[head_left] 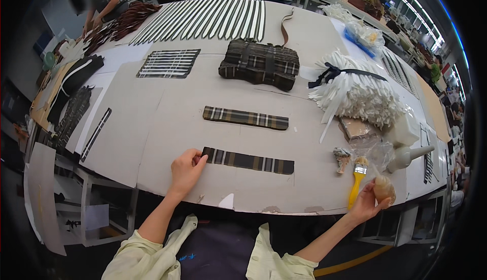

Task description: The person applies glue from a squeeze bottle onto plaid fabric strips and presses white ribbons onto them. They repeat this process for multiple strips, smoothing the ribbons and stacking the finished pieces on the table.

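Head view: at eight o'clock, the left hand [186,172] pinches the nearer plaid strip [248,161]; at four, the right hand [366,205] grips a tan lump [384,188].

A small blue mark [187,256], much like script, stands on the dark apron [218,244], well below the left hand [186,172]; it is too small to make out. No lettering or number can be read anywhere.
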{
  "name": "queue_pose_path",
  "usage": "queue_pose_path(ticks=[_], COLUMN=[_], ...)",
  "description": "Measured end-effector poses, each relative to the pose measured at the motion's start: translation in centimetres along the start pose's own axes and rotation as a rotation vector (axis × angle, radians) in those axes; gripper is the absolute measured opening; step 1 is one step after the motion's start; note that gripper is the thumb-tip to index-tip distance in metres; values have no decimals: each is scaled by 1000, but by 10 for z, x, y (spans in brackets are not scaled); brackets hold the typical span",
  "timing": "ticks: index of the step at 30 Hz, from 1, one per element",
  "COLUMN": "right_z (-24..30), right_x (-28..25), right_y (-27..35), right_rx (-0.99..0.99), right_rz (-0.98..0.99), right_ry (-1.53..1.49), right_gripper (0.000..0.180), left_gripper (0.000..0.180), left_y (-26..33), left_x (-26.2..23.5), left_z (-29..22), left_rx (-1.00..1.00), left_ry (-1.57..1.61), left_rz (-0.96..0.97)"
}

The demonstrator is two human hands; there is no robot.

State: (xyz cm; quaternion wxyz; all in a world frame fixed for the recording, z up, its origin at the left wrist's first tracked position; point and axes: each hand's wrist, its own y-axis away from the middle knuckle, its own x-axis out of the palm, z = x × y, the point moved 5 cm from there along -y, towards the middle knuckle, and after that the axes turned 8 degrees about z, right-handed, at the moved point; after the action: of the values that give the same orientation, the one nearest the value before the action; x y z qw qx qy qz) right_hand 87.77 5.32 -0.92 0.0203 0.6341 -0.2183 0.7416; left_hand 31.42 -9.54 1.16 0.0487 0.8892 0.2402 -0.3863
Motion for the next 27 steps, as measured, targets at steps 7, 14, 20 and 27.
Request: queue_pose_path(ticks=[7,14,20,27], right_z=[-154,-260,-301,-313], right_x=[83,117,132,157], right_y=[110,175,195,208], right_rx=[273,496,457,390], right_rz=[114,216,565,640], right_ry=[485,875,1196,1481], right_gripper=[83,79,75,63], left_gripper=[30,28,29,27], left_y=[4,11,10,10], left_x=[-16,-25,-21,-18], left_z=[8,1,4,10], left_rx=[47,501,582,589], left_ry=[-83,-219,-231,-220], left_rz=[-64,-4,76,88])
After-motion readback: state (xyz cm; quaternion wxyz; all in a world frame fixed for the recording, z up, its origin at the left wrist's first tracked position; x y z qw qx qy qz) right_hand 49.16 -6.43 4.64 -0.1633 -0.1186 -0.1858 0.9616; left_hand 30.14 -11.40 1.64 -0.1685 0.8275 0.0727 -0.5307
